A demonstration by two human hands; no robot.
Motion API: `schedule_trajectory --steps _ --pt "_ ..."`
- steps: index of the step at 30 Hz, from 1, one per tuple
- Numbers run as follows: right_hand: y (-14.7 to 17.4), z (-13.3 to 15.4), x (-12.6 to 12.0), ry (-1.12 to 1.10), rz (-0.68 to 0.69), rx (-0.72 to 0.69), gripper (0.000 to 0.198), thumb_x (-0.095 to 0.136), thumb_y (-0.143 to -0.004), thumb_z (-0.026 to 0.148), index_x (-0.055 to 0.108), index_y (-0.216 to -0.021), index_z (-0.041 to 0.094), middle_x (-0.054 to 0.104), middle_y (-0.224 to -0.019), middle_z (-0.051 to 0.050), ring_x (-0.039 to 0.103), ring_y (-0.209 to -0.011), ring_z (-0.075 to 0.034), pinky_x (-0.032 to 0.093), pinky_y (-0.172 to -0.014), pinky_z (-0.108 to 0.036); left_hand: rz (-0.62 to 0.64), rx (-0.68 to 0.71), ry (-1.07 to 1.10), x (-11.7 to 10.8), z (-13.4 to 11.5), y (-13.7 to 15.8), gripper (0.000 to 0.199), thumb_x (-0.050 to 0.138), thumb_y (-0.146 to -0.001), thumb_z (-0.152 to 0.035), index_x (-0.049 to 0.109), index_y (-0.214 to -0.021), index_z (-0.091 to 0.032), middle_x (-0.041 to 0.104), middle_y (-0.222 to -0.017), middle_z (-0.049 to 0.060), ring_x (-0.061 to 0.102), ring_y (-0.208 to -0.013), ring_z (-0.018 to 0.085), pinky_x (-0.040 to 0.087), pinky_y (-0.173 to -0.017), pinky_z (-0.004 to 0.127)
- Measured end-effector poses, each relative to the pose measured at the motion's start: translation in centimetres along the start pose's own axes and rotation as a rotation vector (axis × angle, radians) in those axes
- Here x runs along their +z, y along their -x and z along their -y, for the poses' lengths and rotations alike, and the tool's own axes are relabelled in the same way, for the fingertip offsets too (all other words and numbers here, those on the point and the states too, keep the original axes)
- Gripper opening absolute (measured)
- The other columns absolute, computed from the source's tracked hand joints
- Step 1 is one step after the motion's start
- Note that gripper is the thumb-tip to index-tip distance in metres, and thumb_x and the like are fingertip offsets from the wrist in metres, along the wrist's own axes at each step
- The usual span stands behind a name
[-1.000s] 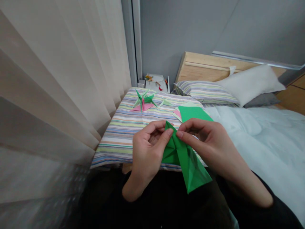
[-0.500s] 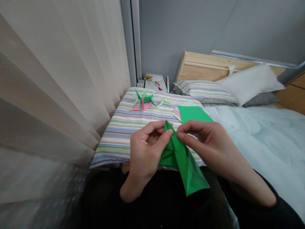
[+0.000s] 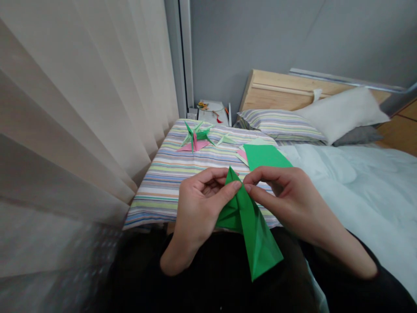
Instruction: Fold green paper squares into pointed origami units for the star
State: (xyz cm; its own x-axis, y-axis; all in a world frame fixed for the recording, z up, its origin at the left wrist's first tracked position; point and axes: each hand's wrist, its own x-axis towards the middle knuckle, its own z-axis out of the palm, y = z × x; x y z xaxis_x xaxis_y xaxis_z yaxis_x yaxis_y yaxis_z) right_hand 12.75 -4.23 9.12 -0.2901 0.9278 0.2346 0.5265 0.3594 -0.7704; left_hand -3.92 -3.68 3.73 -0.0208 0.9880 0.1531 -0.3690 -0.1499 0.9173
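Between my two hands is a partly folded sheet of green origami paper (image 3: 253, 234), its pointed tip upward and a loose flap hanging down toward my lap. My left hand (image 3: 202, 208) pinches it near the tip, thumb on the front and fingers curled behind. My right hand (image 3: 288, 200) pinches its right edge between thumb and forefinger, just beside the left thumb. Past my right hand lies a flat green paper sheet (image 3: 267, 155) on top of pink and pale green sheets (image 3: 242, 154). Several folded paper cranes (image 3: 196, 137), green and pink, sit farther back on the striped cloth.
A striped cloth (image 3: 156, 187) covers the surface before me. Pleated curtains (image 3: 81, 108) hang close on the left. To the right is a bed with a pale blue quilt (image 3: 355, 187), pillows (image 3: 345, 114) and a wooden headboard (image 3: 276, 89). A small white stand (image 3: 211, 114) holds little items behind.
The green paper has tilted slightly, its lower flap swinging down and a little left. Both hands keep their pinch, with the left thumb shifted slightly right toward the right fingertips.
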Motion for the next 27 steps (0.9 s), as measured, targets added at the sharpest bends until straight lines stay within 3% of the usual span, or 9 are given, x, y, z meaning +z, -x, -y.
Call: schedule_trajectory --steps 9,17,23,27 --pt "0.0 0.6 0.0 -0.027 0.026 0.015 0.018 0.065 -0.094 0.026 0.074 -0.078 0.021 0.077 -0.08 0.001 0.068 -0.077 -0.017 0.05 -0.075 -0.028 -0.011 0.0 -0.003 0.0 -0.1 -0.1 0.016 0.091 -0.068 -0.019 0.078 -0.078 -0.017 0.072 -0.069 0.0 0.065 -0.061 0.012 0.054 -0.059 0.022" --pt "-0.1 0.5 0.2 0.03 0.064 0.021 0.015 0.071 -0.089 0.024 0.074 -0.075 0.02 0.074 -0.073 0.003 0.066 -0.071 -0.016 0.047 -0.072 -0.027 -0.022 0.002 0.055 -0.2 0.4 -0.2 0.02 0.094 -0.067 -0.021 0.079 -0.08 -0.018 0.071 -0.069 -0.001 0.064 -0.062 0.011 0.051 -0.059 0.02" --pt "0.0 0.5 -0.1 0.082 0.078 -0.027 0.015 0.07 -0.092 0.022 0.075 -0.078 0.02 0.074 -0.072 0.004 0.065 -0.07 -0.014 0.045 -0.07 -0.026 0.099 -0.045 0.114 -0.6 0.6 -0.7 0.014 0.093 -0.07 -0.022 0.08 -0.073 -0.018 0.07 -0.069 -0.002 0.06 -0.063 0.009 0.047 -0.059 0.018" --pt "0.1 0.4 -0.1 0.128 0.087 -0.055 0.017 0.07 -0.092 0.02 0.071 -0.076 0.02 0.072 -0.07 0.006 0.063 -0.068 -0.013 0.043 -0.068 -0.025 0.116 -0.065 0.168 -0.5 0.7 -0.7 0.013 0.091 -0.074 -0.026 0.08 -0.071 -0.019 0.07 -0.07 -0.001 0.059 -0.066 0.009 0.046 -0.062 0.019"
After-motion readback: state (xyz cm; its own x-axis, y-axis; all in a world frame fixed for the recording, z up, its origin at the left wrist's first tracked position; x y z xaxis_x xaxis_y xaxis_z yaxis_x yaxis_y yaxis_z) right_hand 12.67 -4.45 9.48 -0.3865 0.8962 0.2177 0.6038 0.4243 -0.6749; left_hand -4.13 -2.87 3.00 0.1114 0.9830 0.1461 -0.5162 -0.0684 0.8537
